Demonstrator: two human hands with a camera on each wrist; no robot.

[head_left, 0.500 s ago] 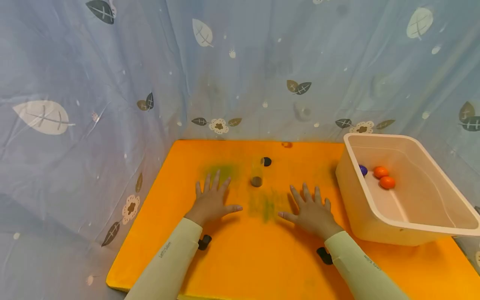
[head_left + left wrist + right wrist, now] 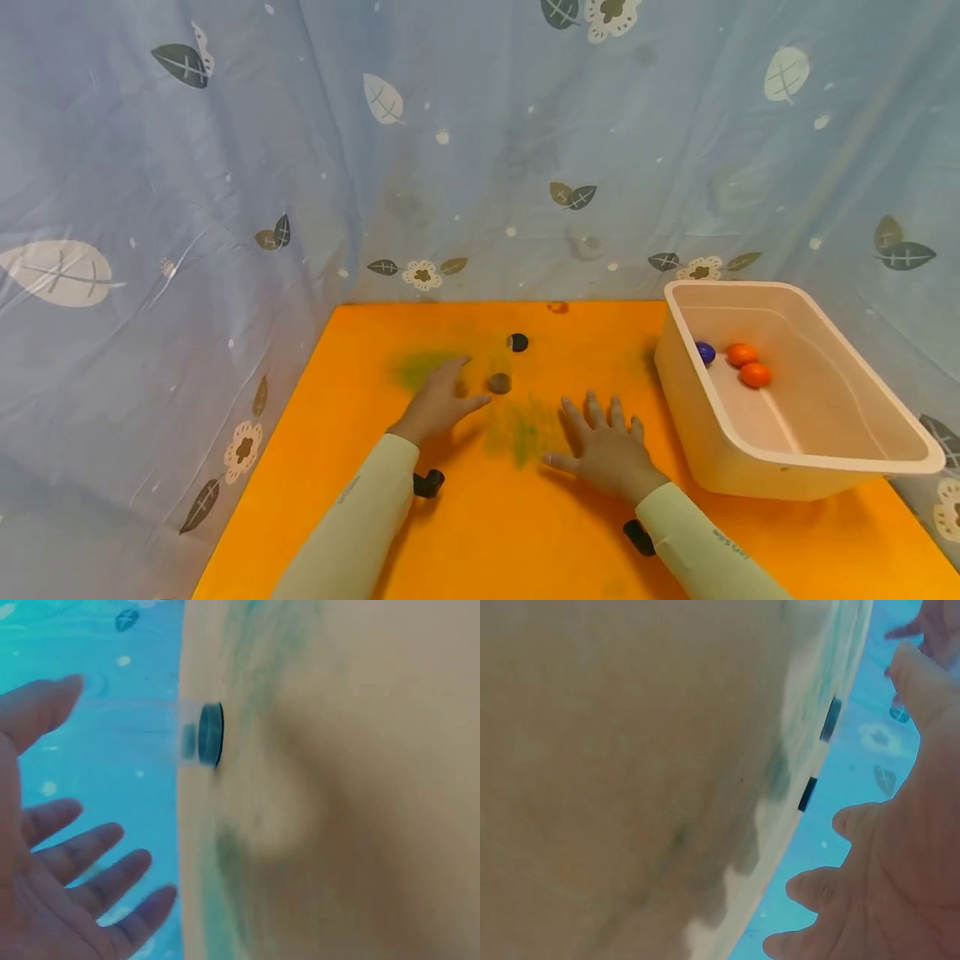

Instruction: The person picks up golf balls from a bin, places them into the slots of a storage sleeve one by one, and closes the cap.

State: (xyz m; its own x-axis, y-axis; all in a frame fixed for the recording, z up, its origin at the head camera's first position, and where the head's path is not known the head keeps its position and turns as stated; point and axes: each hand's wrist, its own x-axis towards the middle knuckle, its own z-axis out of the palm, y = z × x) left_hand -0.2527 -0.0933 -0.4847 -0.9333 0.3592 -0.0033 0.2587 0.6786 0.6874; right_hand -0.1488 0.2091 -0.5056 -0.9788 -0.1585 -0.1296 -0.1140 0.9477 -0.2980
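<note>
A clear see-through cylinder, perhaps a bottle or jar, stands upright on its dark round end (image 2: 211, 735) in the left wrist view; in the head view that end (image 2: 499, 383) shows near the table's middle. A second black round piece (image 2: 517, 342) lies just behind it. My left hand (image 2: 437, 406) is just left of the cylinder, turned sideways, thumb and fingers spread apart with nothing held. To the front right of the cylinder, my right hand (image 2: 606, 454) hovers palm down over the table, its fingers spread and holding nothing.
A pale pink plastic bin (image 2: 690, 417) stands on the right of the orange table (image 2: 525, 542). In it are two orange balls (image 2: 754, 375) and a blue one (image 2: 703, 353). Greenish smears (image 2: 525, 433) mark the tabletop. A patterned blue curtain (image 2: 480, 150) hangs behind and at the sides.
My left hand has turned from palm down to sideways and moved closer to the cylinder. The right hand stays spread in nearly the same place. The head view has tilted up slightly.
</note>
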